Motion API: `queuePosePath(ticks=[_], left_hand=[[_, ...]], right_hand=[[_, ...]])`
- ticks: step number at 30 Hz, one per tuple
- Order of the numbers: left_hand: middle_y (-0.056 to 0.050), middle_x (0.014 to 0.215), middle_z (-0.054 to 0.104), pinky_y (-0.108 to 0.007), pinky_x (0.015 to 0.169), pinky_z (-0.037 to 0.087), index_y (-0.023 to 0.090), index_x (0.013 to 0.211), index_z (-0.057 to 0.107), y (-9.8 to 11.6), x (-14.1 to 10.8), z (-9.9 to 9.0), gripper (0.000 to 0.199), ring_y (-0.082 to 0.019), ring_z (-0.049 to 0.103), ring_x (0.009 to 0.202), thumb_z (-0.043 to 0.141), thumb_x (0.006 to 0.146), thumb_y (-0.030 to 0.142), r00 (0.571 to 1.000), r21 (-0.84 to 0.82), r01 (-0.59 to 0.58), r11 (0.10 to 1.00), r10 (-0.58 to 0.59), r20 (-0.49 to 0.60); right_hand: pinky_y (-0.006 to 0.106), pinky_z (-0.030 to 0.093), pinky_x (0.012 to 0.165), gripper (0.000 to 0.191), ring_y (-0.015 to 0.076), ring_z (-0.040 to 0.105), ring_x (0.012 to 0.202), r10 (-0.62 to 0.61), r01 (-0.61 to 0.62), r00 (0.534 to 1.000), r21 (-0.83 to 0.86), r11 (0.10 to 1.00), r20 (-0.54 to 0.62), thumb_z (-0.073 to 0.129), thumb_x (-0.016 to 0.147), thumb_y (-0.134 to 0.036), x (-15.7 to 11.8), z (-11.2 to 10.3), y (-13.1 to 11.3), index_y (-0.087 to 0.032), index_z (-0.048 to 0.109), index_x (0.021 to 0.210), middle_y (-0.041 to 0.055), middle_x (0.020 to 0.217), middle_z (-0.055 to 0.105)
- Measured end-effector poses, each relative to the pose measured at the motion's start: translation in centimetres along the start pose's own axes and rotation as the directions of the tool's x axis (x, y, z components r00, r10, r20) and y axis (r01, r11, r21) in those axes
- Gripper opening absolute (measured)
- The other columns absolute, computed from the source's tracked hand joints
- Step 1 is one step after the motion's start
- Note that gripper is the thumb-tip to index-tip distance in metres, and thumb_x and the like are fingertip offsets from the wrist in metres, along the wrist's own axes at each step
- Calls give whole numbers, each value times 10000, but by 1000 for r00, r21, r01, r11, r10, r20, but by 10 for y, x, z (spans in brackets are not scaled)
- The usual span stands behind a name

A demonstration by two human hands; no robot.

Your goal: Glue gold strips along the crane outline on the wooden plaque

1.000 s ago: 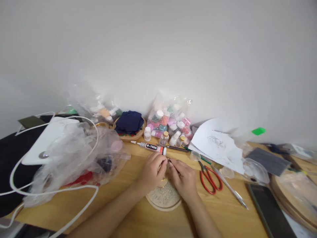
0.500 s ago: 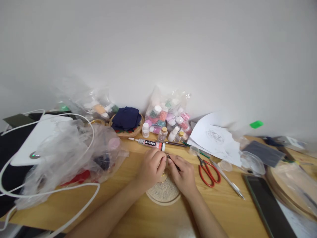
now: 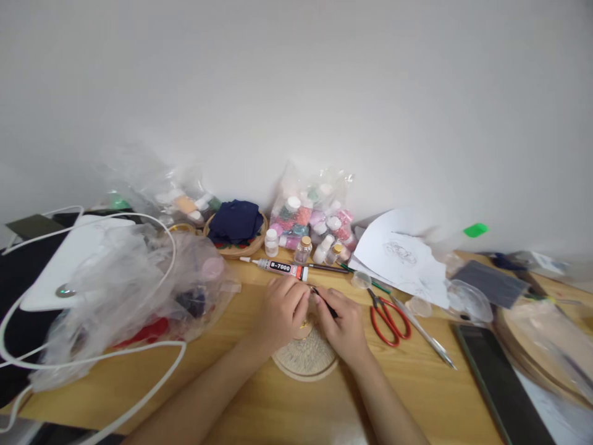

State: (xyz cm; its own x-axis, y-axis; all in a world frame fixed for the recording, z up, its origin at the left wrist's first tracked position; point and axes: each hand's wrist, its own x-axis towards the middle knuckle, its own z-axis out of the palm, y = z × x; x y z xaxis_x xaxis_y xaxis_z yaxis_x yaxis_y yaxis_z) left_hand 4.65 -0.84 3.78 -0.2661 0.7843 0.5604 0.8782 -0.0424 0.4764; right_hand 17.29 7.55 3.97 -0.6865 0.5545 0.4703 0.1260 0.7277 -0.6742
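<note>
Above a round patterned disc (image 3: 308, 358) on the wooden table, both hands meet. My right hand (image 3: 341, 322) is closed around a thin black tool (image 3: 330, 309), its tip pointing toward the other hand's fingertips. My left hand (image 3: 283, 312) is closed in a pinch; whatever it grips is too small and hidden to name. A small gold-coloured piece (image 3: 304, 330) shows on the disc between the hands. Just beyond the fingers lies a B-7000 glue tube (image 3: 280, 267).
Red-handled scissors (image 3: 390, 321), a silver pen (image 3: 428, 340) and a dark phone (image 3: 500, 383) lie to the right. Plastic bags (image 3: 139, 296) and a white cable fill the left. Small bottles (image 3: 302, 250), blue cloth (image 3: 235, 221) and drawn paper (image 3: 399, 254) stand or lie at the back.
The view has shifted slightly. The black tool in my right hand shows a little more of its length; both hands keep nearly the same places.
</note>
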Motion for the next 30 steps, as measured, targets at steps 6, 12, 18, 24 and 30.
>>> queuePosePath(ticks=[6, 12, 18, 24, 30], left_hand=[[-26, 716, 544, -308, 655, 366, 179, 747, 551, -3, 0, 1, 248, -165, 498, 699, 382, 928, 160, 1000, 32, -26, 999, 26, 1], [-27, 708, 532, -315, 649, 347, 170, 736, 547, -3, -1, 2, 240, -168, 492, 696, 396, 921, 147, 998, 65, -56, 996, 56, 6], [-23, 705, 532, -313, 646, 339, 166, 733, 542, -3, -1, 3, 236, -163, 487, 687, 400, 921, 142, 999, 51, -43, 998, 42, 9], [-21, 705, 539, -313, 644, 341, 173, 723, 540, -2, 0, 2, 251, -162, 486, 685, 388, 922, 148, 999, 68, -34, 997, 33, 16], [-21, 699, 536, -319, 646, 343, 171, 718, 543, -2, -1, 2, 254, -165, 487, 685, 392, 920, 144, 999, 94, -40, 995, 38, 18]], right_hand=[[239, 503, 621, 221, 152, 634, 666, -12, 12, 1000, 3, 1000, 4, 495, 897, -153, 0, 0, 0, -121, 685, 1005, 68, 748, 687], [233, 496, 617, 214, 149, 631, 664, -42, 42, 999, -41, 998, 0, 487, 904, -147, 1, 1, 2, -126, 683, 986, 65, 743, 682], [221, 482, 593, 214, 143, 622, 634, -59, 59, 998, -86, 995, 2, 480, 903, -135, 0, 1, 4, -119, 685, 960, 59, 710, 672], [221, 479, 590, 215, 145, 623, 626, -59, 58, 998, -109, 992, -1, 481, 899, -140, 1, 2, 5, -125, 690, 945, 58, 703, 675], [221, 486, 592, 229, 147, 628, 623, -42, 42, 999, -115, 992, 3, 476, 901, -150, 1, 2, 4, -124, 694, 962, 60, 700, 681]])
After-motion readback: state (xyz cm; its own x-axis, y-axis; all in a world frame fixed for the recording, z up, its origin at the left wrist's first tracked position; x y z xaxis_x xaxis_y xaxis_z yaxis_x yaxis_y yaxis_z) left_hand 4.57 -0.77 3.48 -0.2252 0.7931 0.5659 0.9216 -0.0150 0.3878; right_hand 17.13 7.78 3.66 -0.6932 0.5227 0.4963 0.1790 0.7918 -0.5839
